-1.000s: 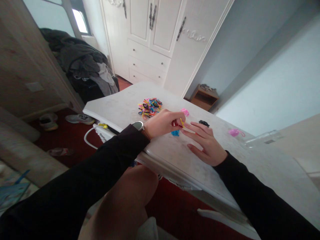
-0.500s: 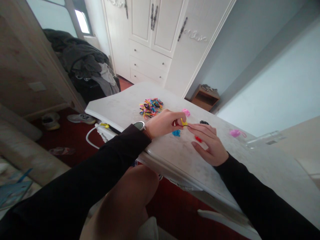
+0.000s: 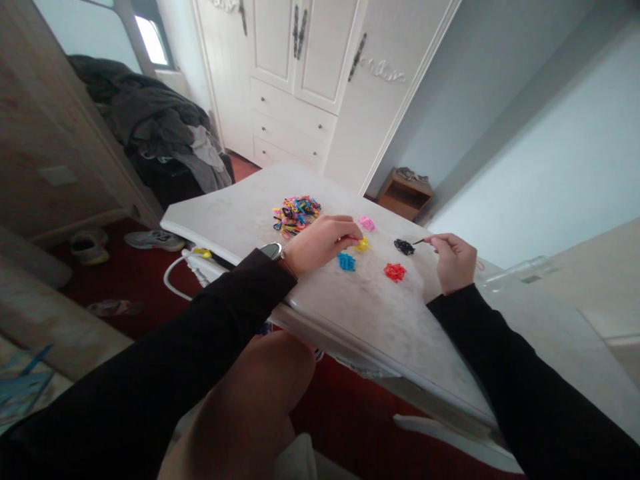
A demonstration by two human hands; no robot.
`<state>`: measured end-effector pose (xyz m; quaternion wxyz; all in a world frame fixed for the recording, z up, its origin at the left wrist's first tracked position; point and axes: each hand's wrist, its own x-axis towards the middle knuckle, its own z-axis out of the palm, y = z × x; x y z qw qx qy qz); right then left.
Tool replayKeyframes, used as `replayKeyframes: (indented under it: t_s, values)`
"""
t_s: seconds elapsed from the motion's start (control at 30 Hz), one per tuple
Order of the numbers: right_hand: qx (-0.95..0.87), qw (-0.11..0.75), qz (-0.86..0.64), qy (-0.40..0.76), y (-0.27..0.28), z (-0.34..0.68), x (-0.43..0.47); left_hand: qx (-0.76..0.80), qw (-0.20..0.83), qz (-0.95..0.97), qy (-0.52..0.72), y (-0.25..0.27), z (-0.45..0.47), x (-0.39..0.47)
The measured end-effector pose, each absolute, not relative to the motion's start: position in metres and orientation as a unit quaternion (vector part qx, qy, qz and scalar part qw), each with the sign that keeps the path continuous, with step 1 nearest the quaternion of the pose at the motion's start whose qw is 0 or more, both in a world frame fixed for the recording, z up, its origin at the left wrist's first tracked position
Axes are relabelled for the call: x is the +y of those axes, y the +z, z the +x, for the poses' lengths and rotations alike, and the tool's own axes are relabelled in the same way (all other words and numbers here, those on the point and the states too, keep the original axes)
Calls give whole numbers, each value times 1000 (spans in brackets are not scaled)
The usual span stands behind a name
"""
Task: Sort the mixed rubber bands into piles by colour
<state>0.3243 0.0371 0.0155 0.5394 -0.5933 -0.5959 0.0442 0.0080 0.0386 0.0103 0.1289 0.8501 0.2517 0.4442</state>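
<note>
My right hand [image 3: 456, 260] pinches a thin black hair tie [image 3: 419, 241] by its end, at the right edge of the small black pile of hair ties [image 3: 404, 247]. My left hand [image 3: 324, 244] is closed, fingertips together, just beside the yellow pile [image 3: 363, 245]; a bit of reddish colour shows at the fingertips, but what they hold is unclear. Behind the left hand lies a mixed heap of coloured hair ties [image 3: 299, 212]. Small single-colour piles sit around the hands: pink [image 3: 367, 223], blue [image 3: 347, 262] and red [image 3: 395, 272].
The white table [image 3: 350, 313] carries everything. A clear bottle [image 3: 520, 275] lies at the right, past my right hand. A white cable [image 3: 173, 279] hangs at the table's left edge. A white wardrobe [image 3: 295, 120] and a small wooden cabinet [image 3: 404, 195] stand behind.
My right hand has moved away from my left hand, to the right, carrying the black hair tie to the black pile. The red and black piles are now uncovered. My left hand stays near the yellow pile.
</note>
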Motion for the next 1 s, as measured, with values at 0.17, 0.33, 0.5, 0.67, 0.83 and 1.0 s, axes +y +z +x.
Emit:
replayKeyframes:
  t_s: [0.17, 0.33, 0.5, 0.67, 0.83, 1.0]
  values:
    - [-593, 509, -623, 39, 12, 331, 44, 257, 129, 848, 444, 11, 8, 38]
    - [-603, 481, -633, 68, 5, 338, 49, 257, 128, 849, 443, 10, 7, 38]
    - [-612, 482, -625, 45, 5, 336, 48, 242, 127, 851, 448, 7, 8, 42]
    - [-666, 483, -569, -11, 16, 318, 33, 247, 132, 847, 452, 7, 7, 42]
    - [-826, 392, -398, -69, 29, 287, 0, 240, 145, 852, 441, 9, 7, 39]
    - [-907, 287, -305, -45, 32, 266, -23, 233, 133, 852, 449, 10, 7, 39]
